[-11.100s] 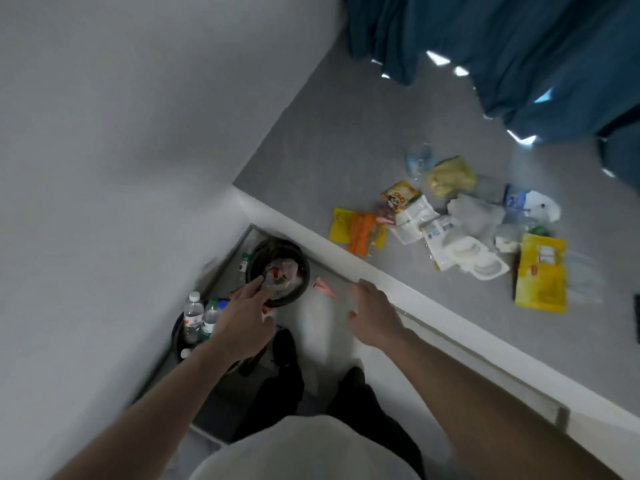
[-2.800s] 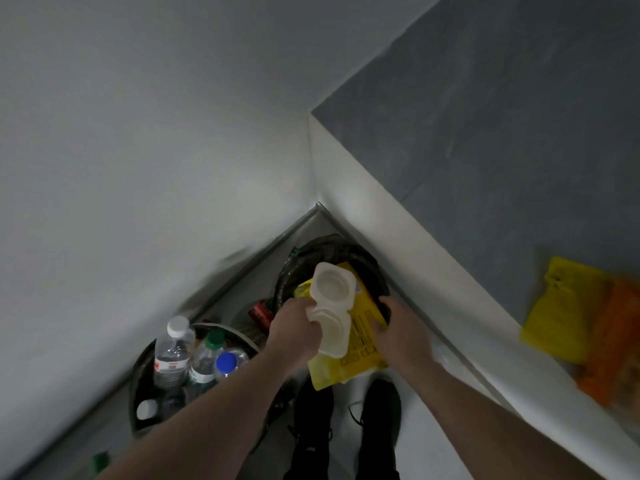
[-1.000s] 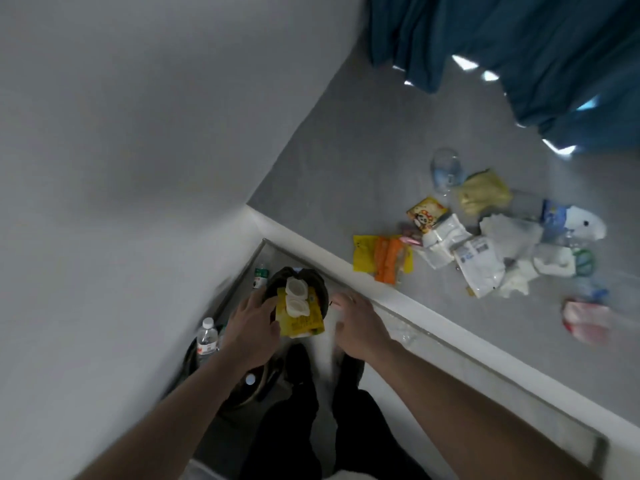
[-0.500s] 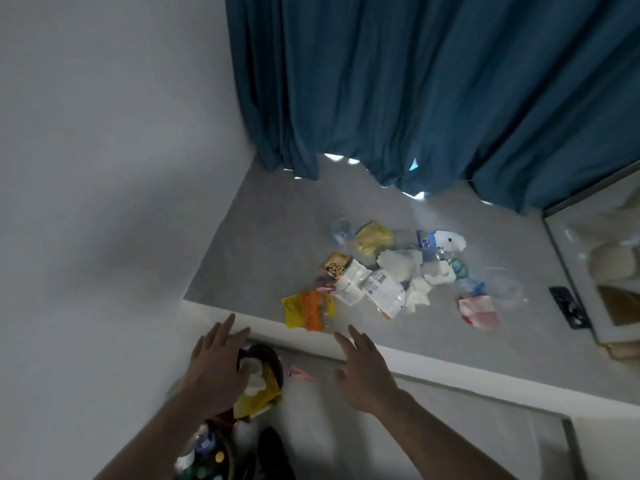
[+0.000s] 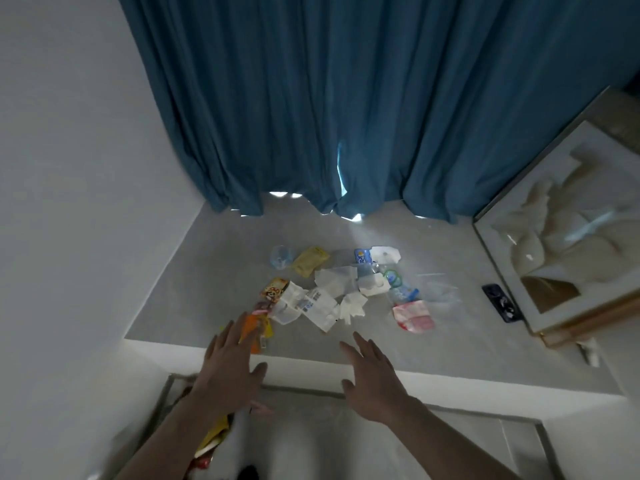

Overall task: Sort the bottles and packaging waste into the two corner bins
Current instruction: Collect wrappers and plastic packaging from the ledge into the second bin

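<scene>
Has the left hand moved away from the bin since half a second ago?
Yes. The left hand has gone forward, over the white ledge, toward the orange packet.

Yellow wrapper [image 5: 215, 433] partly behind forearm

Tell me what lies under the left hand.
The left hand, fingers spread, covers part of an orange wrapper on the grey ledge. The wrapper's lower portion is hidden.

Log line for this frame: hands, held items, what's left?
left hand: open, empty | right hand: open, empty | waste pile: unsorted on ledge
</scene>
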Demonstrator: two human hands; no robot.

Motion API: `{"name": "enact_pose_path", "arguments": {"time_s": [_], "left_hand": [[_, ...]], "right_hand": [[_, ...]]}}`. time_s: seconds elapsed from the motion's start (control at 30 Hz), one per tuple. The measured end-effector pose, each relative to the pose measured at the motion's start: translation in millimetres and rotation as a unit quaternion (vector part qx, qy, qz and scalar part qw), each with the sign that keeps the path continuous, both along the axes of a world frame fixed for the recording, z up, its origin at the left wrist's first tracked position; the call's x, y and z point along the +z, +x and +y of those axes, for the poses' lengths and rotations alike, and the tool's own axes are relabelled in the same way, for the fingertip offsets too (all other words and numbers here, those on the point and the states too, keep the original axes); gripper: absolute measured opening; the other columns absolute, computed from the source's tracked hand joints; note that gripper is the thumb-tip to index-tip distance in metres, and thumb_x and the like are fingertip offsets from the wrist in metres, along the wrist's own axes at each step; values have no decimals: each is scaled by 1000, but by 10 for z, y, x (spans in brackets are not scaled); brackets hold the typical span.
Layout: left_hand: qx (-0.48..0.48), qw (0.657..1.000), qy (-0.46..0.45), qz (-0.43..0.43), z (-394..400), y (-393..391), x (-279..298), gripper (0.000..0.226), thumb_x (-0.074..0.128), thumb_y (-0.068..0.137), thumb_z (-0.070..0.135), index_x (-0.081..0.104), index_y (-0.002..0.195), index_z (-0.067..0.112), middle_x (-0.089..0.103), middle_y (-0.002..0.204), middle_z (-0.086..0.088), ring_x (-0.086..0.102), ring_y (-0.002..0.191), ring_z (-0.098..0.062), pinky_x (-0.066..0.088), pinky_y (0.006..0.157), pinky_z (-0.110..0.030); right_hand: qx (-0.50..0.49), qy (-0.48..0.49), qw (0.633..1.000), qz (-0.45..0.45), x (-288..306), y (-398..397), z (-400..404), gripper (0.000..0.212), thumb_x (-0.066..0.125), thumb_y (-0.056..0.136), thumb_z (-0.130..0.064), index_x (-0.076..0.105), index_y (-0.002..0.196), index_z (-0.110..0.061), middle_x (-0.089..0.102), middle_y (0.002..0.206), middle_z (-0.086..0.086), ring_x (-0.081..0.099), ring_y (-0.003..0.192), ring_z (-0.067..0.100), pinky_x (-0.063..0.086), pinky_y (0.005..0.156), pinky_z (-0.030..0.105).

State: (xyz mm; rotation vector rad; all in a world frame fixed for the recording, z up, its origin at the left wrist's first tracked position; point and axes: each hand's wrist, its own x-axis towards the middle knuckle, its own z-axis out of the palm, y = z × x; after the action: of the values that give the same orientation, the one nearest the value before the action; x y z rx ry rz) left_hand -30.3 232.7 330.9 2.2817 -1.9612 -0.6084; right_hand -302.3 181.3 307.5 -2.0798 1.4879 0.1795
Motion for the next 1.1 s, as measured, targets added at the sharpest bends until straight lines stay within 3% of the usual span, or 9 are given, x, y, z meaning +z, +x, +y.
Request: {"name": "enact_pose_path", "arguments": {"time_s": [0.27,0.5,0.7,0.9,1.1], "left_hand": [[-58,998,-17,-24,-216,-648,71,77,51,87,54,23,156,39,0,169,4,7,155,-27,16,125,-44],[-110,993,30,-39,-821,-1140,11,72,50,95,52,18,158,37,-13,168,5,-7,155,-27,6,126,-46],[-144,989,15,-28,-1204,-1680,-30,70,50,95,52,24,157,36,-13,168,6,-3,156,-24,6,126,-44],[-109,993,18,-29,-1466,-2103,-185,71,51,91,54,30,156,35,-8,169,4,1,156,-25,11,126,-46],[-11,998,58,-22,-1402,-2743,-350,71,55,92,52,28,156,36,-7,169,2,4,156,-26,14,125,-45]], "right_hand": [[-23,-28,999,-14,149,-798,-209,74,52,97,-34,13,160,-34,-5,169,-4,2,156,26,14,125,45],[-94,-41,995,-12,161,-1419,-390,74,54,95,-39,17,159,-36,0,168,-5,7,155,24,18,124,42],[-116,-20,993,0,139,-1880,-594,76,54,96,-38,11,159,-37,0,169,-5,4,155,26,16,125,42],[-76,-11,997,-4,76,-2388,-1018,73,54,97,-36,14,158,-35,0,168,-4,4,155,26,15,125,41],[-5,4,1000,-6,-97,-3066,-1468,73,55,96,-34,16,157,-37,2,168,-4,8,154,27,16,125,38]]}}
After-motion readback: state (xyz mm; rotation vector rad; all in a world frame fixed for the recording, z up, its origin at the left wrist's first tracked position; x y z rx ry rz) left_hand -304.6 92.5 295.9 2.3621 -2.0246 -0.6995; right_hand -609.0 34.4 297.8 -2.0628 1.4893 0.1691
